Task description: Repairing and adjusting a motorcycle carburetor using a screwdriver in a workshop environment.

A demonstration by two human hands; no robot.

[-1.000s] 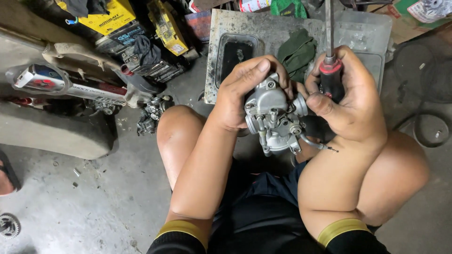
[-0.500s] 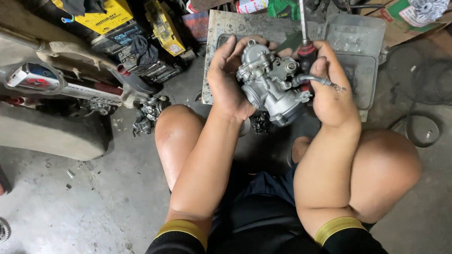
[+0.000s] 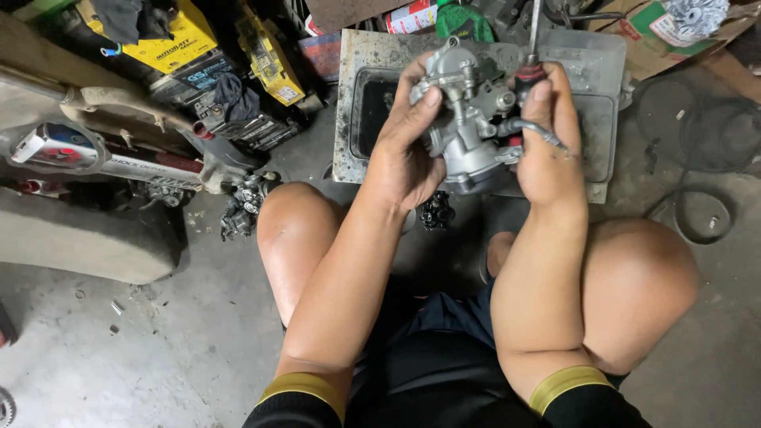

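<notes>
I hold a silver metal carburetor (image 3: 464,131) up in front of me, above a grey metal tray (image 3: 587,71). My left hand (image 3: 404,154) grips its left side, fingers curled over the top. My right hand (image 3: 547,150) presses against its right side and also holds a screwdriver (image 3: 529,67) with a red and black handle, shaft pointing up. A thin metal-braided hose (image 3: 543,133) runs off the carburetor across my right hand. Both my bare knees are bent below my arms.
Yellow and black batteries (image 3: 178,40) and a yellow tool (image 3: 269,59) lie at upper left beside motorcycle body parts (image 3: 71,150). Small dark engine parts (image 3: 242,208) sit on the concrete floor by my left knee. A black rubber ring (image 3: 697,214) lies at right.
Both hands have lifted the carburetor up and away from my lap, over the tray, and turned it. The screwdriver moved along in my right hand.
</notes>
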